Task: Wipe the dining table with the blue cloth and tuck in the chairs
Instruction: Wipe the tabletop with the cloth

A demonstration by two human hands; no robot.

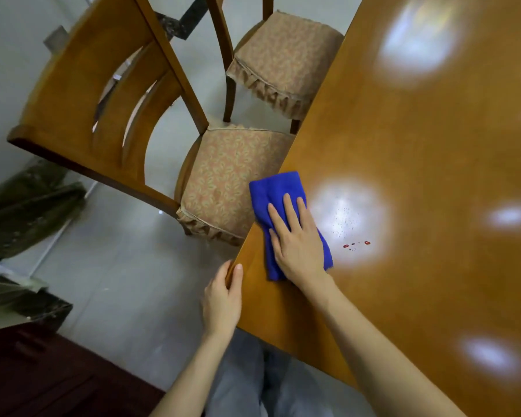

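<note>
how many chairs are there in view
2. The near chair stands at the table edge beside the cloth; the far chair is further along that edge. Others may be out of view.

Blue cloth [271, 194], orange-brown table [418, 145], leaf-patterned tan seat cushions [223, 182].

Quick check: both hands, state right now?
Left hand: grips the edge of the dining table.
Right hand: open, fingers flat, pressing the blue cloth.
</note>
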